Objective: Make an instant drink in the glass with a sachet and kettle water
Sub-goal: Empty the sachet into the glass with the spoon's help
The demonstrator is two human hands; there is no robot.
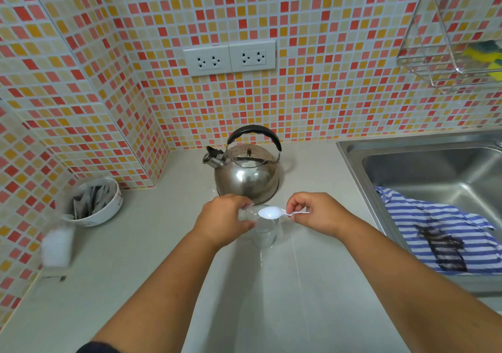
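Note:
A clear glass (264, 234) with some clear liquid stands on the counter just in front of the steel kettle (245, 175), which has a black handle. My right hand (312, 213) pinches the handle of a white plastic spoon (269, 213), holding its bowl level over the glass rim. My left hand (225, 218) is closed on a small piece of clear plastic wrapper (246, 213) at the left of the rim. Grey sachets fill a white bowl (108, 211) at the left.
A blurred white box (57, 245) stands near the left wall, in front of the bowl. A steel sink (434, 168) lies to the right with a blue-striped cloth (440, 233) over its edge. Two wall sockets (229, 58) sit above the kettle. A wire rack (451, 54) hangs upper right.

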